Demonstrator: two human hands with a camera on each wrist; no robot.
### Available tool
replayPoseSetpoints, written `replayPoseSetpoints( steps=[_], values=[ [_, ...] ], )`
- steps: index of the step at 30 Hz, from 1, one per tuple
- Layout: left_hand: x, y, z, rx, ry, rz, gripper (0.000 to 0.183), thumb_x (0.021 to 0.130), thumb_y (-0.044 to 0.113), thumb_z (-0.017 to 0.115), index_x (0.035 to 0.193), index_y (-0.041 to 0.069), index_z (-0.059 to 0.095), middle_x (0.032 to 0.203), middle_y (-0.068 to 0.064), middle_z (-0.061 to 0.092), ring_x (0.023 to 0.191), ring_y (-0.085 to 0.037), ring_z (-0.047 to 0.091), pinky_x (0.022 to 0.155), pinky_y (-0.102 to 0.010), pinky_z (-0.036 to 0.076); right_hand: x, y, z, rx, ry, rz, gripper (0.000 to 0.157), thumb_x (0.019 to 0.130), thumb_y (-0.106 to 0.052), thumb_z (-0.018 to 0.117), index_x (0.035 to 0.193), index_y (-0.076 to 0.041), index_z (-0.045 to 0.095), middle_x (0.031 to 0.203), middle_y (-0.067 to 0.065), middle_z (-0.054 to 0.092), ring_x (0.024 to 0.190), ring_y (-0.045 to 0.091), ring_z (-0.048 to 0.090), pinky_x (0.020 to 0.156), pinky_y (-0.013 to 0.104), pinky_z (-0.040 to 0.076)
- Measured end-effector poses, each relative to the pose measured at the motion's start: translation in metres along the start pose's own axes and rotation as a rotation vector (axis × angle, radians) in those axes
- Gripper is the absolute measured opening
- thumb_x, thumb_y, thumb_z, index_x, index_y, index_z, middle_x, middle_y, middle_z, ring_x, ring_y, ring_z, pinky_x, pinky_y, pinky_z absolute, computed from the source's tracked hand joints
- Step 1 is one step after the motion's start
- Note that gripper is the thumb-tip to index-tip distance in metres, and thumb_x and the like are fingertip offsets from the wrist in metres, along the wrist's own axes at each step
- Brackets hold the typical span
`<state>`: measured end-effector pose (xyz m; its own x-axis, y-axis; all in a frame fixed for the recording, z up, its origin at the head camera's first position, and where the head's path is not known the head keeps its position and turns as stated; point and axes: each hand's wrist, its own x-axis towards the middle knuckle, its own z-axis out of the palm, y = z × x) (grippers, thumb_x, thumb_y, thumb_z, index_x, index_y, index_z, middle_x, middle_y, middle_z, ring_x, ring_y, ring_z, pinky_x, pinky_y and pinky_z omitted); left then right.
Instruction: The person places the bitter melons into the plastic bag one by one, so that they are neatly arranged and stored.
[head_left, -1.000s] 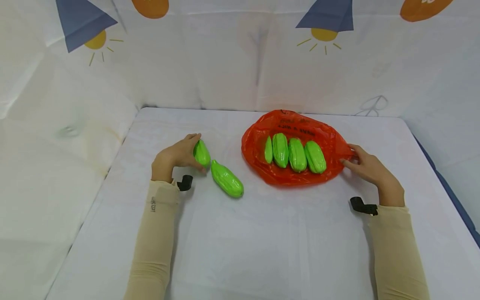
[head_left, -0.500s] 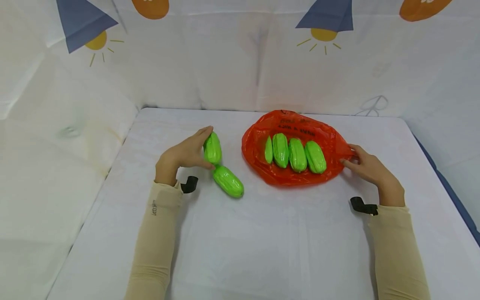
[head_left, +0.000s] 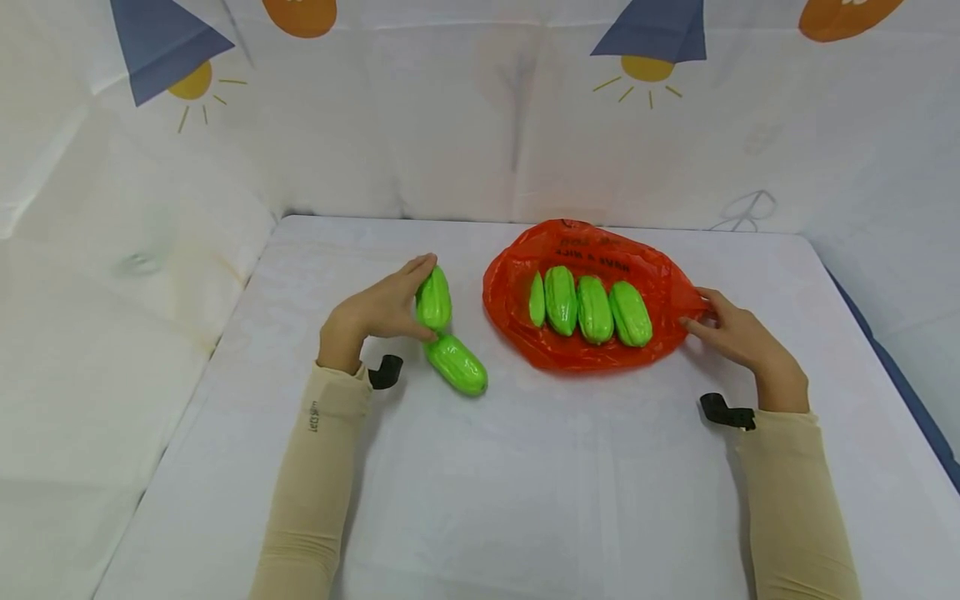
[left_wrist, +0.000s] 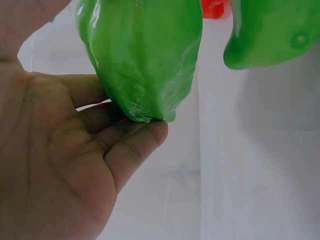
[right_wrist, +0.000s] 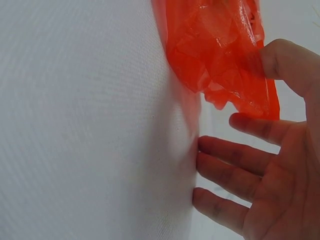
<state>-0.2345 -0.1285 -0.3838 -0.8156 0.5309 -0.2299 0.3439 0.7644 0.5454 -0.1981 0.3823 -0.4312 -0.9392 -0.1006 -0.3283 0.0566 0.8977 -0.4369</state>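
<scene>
My left hand (head_left: pixel 381 308) holds a glossy green ribbed gourd (head_left: pixel 434 300), thumb on one side and fingers on the other. In the left wrist view, fingers (left_wrist: pixel 137 145) lie at its narrow end. A second green gourd (head_left: pixel 459 367) lies on the table just in front, its tip close to my left hand. To the right, a red plastic bag (head_left: pixel 577 358) lies spread flat, bearing several like gourds (head_left: pixel 595 310) side by side. My right hand (head_left: pixel 738 333) pinches the bag's right end; in the right wrist view its thumb presses the crumpled red plastic (right_wrist: pixel 220 55).
A white cloth covers the table (head_left: pixel 540 483). White sheeting (head_left: pixel 450 133) with printed lamp shapes rises behind the table's back edge, with more sheeting at the left and right. Each wrist carries a small black camera mount (head_left: pixel 386 372).
My left hand has slid right with its gourd, coming closer to the bag and up to the loose gourd's tip. My right hand and the bag have stayed in place.
</scene>
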Motion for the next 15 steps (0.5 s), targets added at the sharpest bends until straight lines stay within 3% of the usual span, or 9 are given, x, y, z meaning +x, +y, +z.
replayPoseSetpoints(
  steps=[15],
  values=[
    [0.007,0.018,0.006,-0.009,0.057,0.103,0.119,0.075,0.026,0.082,0.158,0.009,0.0,0.166,-0.004,-0.001,0.154,-0.021,-0.001,0.124,-0.042,0.014,-0.001,-0.002,-0.001,0.003,-0.003,-0.001,0.081,0.099,-0.053,0.042,0.154,0.0,0.015,0.136,0.033,0.042,0.119,0.048,0.044,0.097,0.069,0.04]
  ],
)
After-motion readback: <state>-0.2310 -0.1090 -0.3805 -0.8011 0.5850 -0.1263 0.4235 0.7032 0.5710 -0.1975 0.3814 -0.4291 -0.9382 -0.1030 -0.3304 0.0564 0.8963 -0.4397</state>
